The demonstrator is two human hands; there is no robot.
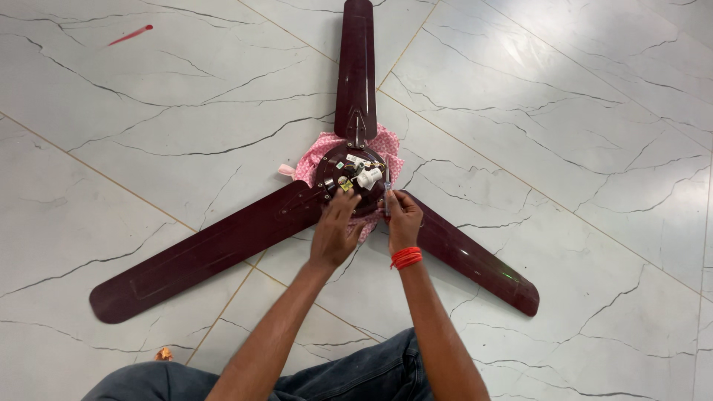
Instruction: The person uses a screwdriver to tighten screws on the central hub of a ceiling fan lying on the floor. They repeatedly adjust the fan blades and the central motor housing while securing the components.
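Under the L hand [333, 236] fingertips sits the hub [350, 178] of a maroon ceiling fan, lying on the floor w/ wiring side up. L fingers are spread and pressed down on the hub's near rim, holding nothing, just steadying it. R hand [403, 219] is just beside, on the hub's near-right edge, fingers pinched shut round a thin screwdriver [387, 194] that stands roughly upright, tip down at the rim; can't tell exactly what the tip meets. Both hands are about equally close; hub lies straight ahead of the fingers, away from the person.

Beyond the fingertips: white plastic parts and wires in the hub's open centre, a pink patterned cloth [383, 141] under it. Outward, three blades: one [356, 67] running straight away, one [200, 256] off L of the L hand, one [475, 260] off R past the R wrist w/ its red thread band [406, 257]. Marble-look floor tiles [564, 111] all round; denim knees nearest.
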